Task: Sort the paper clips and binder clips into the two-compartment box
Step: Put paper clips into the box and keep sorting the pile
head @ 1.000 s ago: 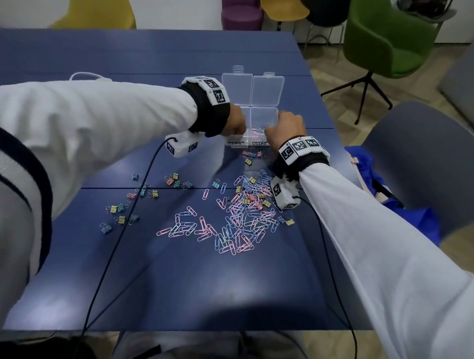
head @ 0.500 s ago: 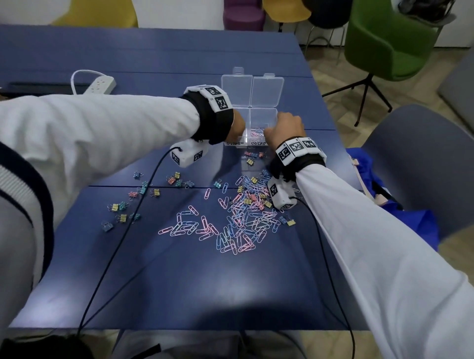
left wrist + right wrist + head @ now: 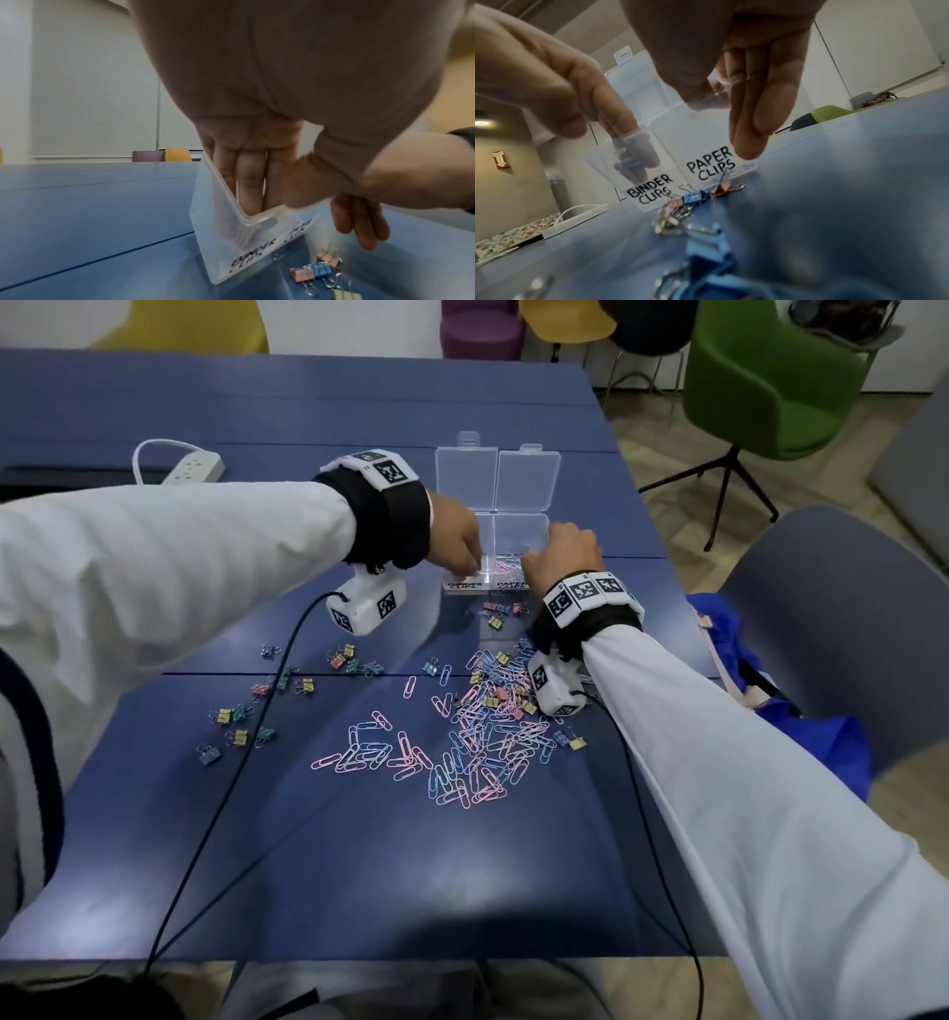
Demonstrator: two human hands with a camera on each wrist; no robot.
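Observation:
The clear two-compartment box point(image 3: 526, 480) stands open at the table's middle back, labelled "BINDER CLIPS" on the left and "PAPER CLIPS" on the right. My left hand point(image 3: 470, 567) reaches into the left compartment and holds a blue binder clip point(image 3: 631, 162) at its fingertips. At the right compartment, my right hand point(image 3: 544, 552) pinches the front rim, with its other fingers hanging straight before the label. Pink and blue paper clips point(image 3: 506, 563) lie in that compartment. A big heap of paper clips point(image 3: 477, 737) and scattered binder clips point(image 3: 241, 726) cover the table in front.
A few binder clips point(image 3: 500, 611) lie right before the box. A white power strip point(image 3: 195, 467) sits at the back left. Black cables run from both wrist cameras across the table. A grey chair point(image 3: 842, 629) with a blue bag point(image 3: 744, 670) stands at the right edge.
Both hands have stayed at the box. My left forearm has sunk a little, so the power strip behind it now shows.

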